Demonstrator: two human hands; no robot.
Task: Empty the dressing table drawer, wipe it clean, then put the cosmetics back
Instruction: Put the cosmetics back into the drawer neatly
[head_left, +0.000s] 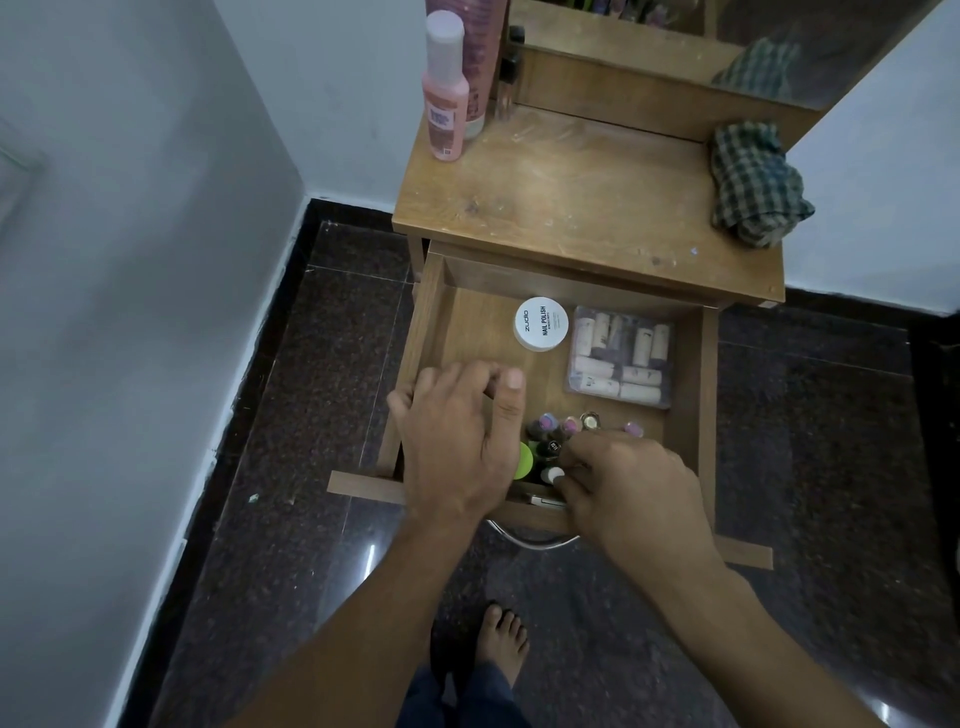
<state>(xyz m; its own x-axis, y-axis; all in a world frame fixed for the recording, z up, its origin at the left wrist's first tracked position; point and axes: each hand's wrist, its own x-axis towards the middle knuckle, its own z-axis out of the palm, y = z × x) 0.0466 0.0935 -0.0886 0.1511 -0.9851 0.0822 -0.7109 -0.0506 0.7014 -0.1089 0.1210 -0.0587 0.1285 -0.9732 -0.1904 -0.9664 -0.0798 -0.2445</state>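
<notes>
Over the open drawer (691, 395), at its left, the left hand (457, 441) hovered with fingers loosely curled and nothing seen in its grasp; its fingertips lay near the drawer's left wall. Just right of it a green cap (524, 460) showed at the drawer's near edge. Farther back sat a white jar (541, 323) marked as nail polish remover wipes. A cluster of small bottles (563, 434) stood upright at the near middle. The right hand (631, 493) reached into that cluster, its fingertips pinching a white-capped bottle (554, 474). Right of the jar lay a clear pouch (621, 357) of pale tubes. Up on the counter (571, 197), pink bottles (445, 88) stood at the back left, and a checked cloth (756, 184) lay crumpled at the right edge.
</notes>
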